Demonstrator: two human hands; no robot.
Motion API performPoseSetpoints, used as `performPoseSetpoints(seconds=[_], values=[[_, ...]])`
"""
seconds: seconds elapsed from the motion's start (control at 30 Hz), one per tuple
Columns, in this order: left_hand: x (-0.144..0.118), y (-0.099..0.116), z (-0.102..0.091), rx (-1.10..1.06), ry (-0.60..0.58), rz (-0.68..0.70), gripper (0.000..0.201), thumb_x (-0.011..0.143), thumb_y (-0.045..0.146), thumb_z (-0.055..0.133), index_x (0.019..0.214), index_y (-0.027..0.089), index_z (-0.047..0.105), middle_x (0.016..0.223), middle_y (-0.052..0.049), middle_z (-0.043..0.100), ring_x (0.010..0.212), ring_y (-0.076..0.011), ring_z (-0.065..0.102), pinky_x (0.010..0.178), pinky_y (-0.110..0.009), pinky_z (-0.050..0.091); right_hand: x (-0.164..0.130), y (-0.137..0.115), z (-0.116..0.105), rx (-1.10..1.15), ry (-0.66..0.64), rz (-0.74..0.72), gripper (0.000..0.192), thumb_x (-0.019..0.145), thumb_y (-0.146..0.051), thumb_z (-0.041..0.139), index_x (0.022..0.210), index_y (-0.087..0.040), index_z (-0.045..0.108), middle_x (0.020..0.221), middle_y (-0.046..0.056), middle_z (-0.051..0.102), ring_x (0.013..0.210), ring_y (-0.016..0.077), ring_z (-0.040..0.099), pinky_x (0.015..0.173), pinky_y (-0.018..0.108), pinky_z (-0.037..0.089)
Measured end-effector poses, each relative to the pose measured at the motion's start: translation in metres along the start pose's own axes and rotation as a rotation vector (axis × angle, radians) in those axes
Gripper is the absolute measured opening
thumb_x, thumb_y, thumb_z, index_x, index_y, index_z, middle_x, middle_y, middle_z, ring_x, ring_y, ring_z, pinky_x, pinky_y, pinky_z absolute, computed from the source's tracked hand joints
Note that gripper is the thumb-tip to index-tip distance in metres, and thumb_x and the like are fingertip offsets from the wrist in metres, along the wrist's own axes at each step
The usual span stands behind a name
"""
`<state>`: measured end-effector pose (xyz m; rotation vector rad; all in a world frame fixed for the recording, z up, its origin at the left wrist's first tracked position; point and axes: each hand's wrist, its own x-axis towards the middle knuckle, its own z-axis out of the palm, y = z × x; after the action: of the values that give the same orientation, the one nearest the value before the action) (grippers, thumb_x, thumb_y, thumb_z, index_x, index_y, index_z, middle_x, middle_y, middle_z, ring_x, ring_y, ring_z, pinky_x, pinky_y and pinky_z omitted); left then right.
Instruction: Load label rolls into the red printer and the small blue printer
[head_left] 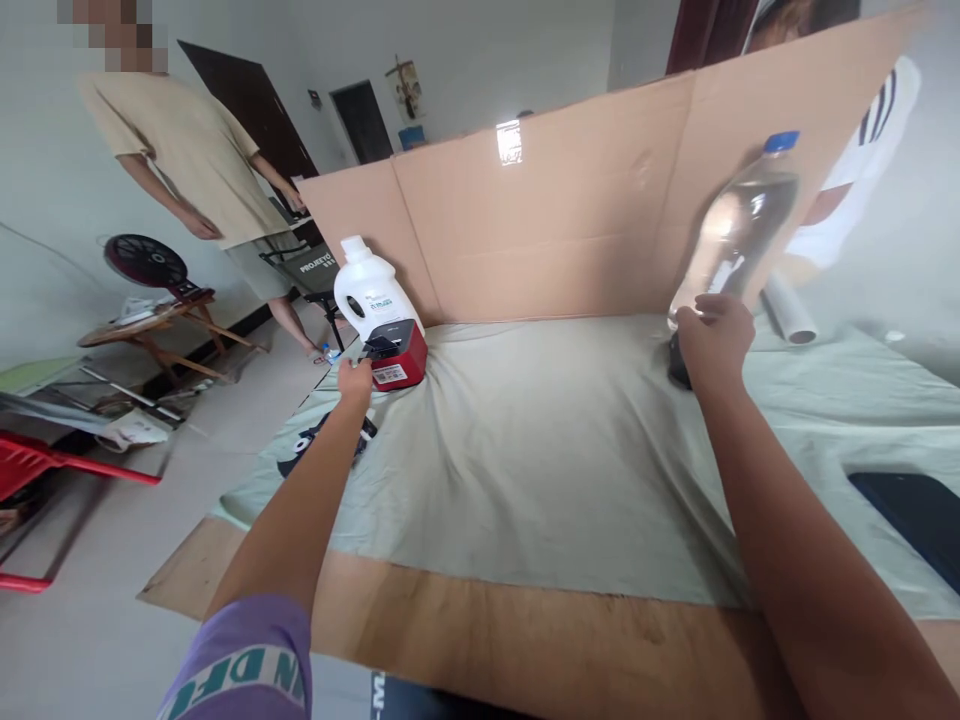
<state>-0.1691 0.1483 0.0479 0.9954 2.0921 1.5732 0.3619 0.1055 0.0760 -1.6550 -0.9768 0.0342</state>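
My left hand (355,378) is at the left edge of a red box (409,360) with a white label. Its fingers are closed beside a black piece at the box's top; what they hold is unclear. Behind the box stands a white detergent jug (373,290). On the right, my right hand (718,335) is closed in front of the lower part of a large clear bottle (739,225) with a blue cap. A dark object (679,365) shows just below these fingers, partly hidden. Whether the hand grips it or the bottle, I cannot make out.
A cardboard panel (540,230) stands across the back of the cloth-covered table (525,460). A white roll (791,312) and a dark flat case (911,515) lie right. Black items (326,440) lie near my left forearm. One person (180,150) stands left, another behind the panel.
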Motion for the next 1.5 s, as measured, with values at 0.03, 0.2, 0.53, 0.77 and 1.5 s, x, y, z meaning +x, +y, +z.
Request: performPoseSetpoints(seconds=[0.03, 0.2, 0.53, 0.77, 1.5], values=[[-0.011, 0.001, 0.003, 0.026, 0.057, 0.071, 0.048, 0.082, 0.02, 0.059, 0.13, 0.016, 0.052, 0.144, -0.017, 0.051, 0.145, -0.0311, 0.038, 0.12, -0.048, 0.032, 0.003, 0.001, -0.005, -0.021, 0.002, 0.018, 0.032, 0.08, -0.026, 0.06, 0.109, -0.014, 0.066, 0.112, 0.013, 0.068, 0.087, 0.0187, 0.059, 0.091, 0.038, 0.044], [-0.113, -0.011, 0.043, 0.289, -0.314, 0.618, 0.041, 0.089, 0.033, 0.054, 0.127, 0.018, 0.058, 0.135, -0.014, 0.06, 0.134, -0.0276, 0.051, 0.118, -0.043, 0.035, 0.014, 0.016, -0.021, -0.257, 0.104, 0.137, 0.054, 0.08, -0.034, 0.061, 0.129, -0.012, 0.054, 0.128, 0.022, 0.055, 0.116, 0.033, 0.043, 0.102, 0.056, 0.027], [-0.221, -0.03, 0.07, 0.709, -0.885, 0.872, 0.057, 0.1, 0.045, 0.038, 0.154, 0.025, 0.041, 0.165, -0.006, 0.03, 0.154, -0.0264, 0.025, 0.127, -0.051, 0.013, -0.015, 0.098, -0.006, -0.344, 0.179, 0.057, 0.086, 0.082, -0.049, 0.058, 0.15, -0.008, 0.024, 0.137, 0.027, 0.046, 0.127, 0.0411, 0.041, 0.105, 0.061, 0.03], [-0.218, -0.035, 0.071, 0.667, -0.857, 0.895, 0.055, 0.099, 0.044, 0.04, 0.15, 0.025, 0.046, 0.163, -0.009, 0.035, 0.152, -0.0289, 0.029, 0.126, -0.053, 0.017, -0.023, 0.097, 0.01, -0.502, 0.011, 0.031, 0.111, 0.069, -0.045, 0.072, 0.155, -0.004, 0.016, 0.127, 0.024, 0.051, 0.116, 0.0386, 0.053, 0.101, 0.05, 0.041], [-0.224, -0.019, 0.048, 0.279, -0.919, 0.817, 0.049, 0.102, 0.039, 0.037, 0.143, 0.02, 0.058, 0.148, -0.006, 0.056, 0.147, -0.0225, 0.04, 0.125, -0.044, 0.027, -0.249, -0.045, 0.015, -0.316, -0.312, -0.285, 0.102, 0.071, -0.056, 0.072, 0.153, -0.009, 0.033, 0.114, 0.017, 0.052, 0.108, 0.0358, 0.052, 0.096, 0.049, 0.044]])
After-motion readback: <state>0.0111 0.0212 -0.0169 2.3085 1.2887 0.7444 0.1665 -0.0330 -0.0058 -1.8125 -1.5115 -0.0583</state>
